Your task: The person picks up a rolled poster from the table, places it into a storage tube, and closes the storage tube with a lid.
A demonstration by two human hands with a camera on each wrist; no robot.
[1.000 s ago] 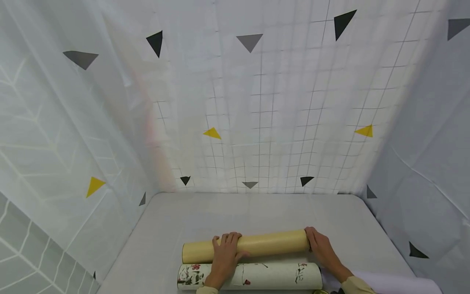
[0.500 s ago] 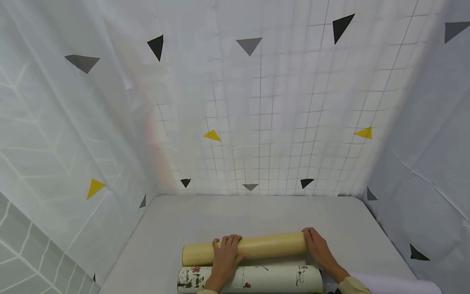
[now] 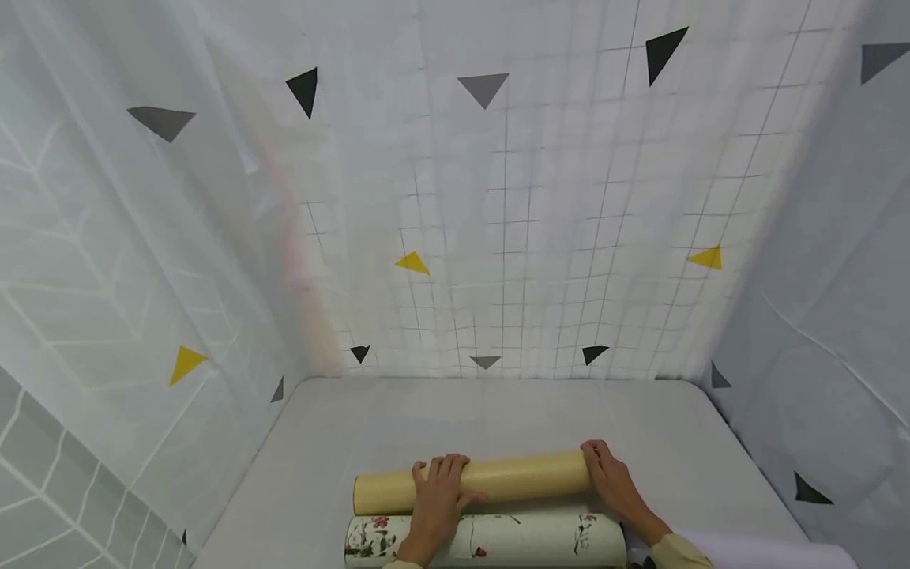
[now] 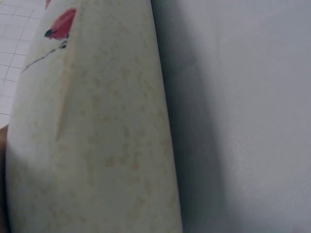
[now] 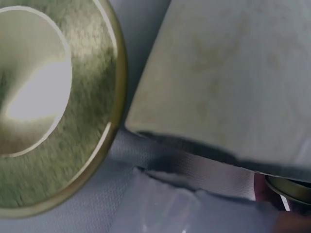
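A pale yellow cardboard tube [image 3: 526,476] lies across the table, its right end slightly farther back. My left hand [image 3: 435,498] grips it left of its middle, fingers over the top and thumb on the near side. At its right end my right hand [image 3: 611,478] curls its fingers round the end. In the right wrist view, a gold-rimmed round lid [image 5: 290,189] shows between those fingers, partly hidden by the white tube. That white tube [image 3: 526,537], painted with red flowers, lies in front, under my left wrist; it fills much of the left wrist view [image 4: 107,145].
A large round gold lid [image 5: 95,145] lies beside the white tube's right end. A white roll [image 3: 768,549] lies at the front right. Sheeting with coloured triangles [image 3: 486,91] hangs behind and at the sides of the pale table [image 3: 483,411].
My right hand has shifted slightly to the left at the yellow tube's right end. My left hand keeps its grip. The head view has tilted slightly, and the gold lid has dropped out of it.
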